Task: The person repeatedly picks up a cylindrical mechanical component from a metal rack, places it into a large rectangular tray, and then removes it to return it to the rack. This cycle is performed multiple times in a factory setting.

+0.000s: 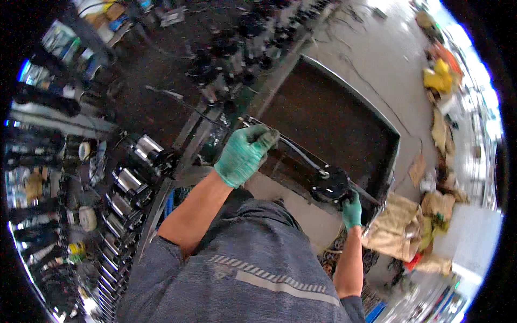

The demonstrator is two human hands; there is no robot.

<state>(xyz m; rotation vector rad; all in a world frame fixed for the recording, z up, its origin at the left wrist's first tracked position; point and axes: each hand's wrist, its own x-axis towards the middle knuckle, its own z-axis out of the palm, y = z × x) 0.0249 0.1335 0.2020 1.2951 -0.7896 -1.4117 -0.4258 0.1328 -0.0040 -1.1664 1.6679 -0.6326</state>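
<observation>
My left hand [245,153], in a green glove with darkened fingertips, is closed around one end of a slim grey tube or hose [302,154]. From there the tube slopes down to the right and meets the top of a black round part [330,185]. My right hand [352,211], gloved in green too, grips that part's right side; some of its fingers are hidden behind it. Both hands are over the near edge of a shallow dark metal tray [396,134]. What the round part rests on, if anything, does not show.
Left of me, a long row of shiny metal cylinders with black ends [132,181] lines a bench. More black and silver parts [229,54] stand beyond. A brown sack [396,226] lies at right, near yellow cloth [442,76]. A thin cable [371,86] crosses the grey floor.
</observation>
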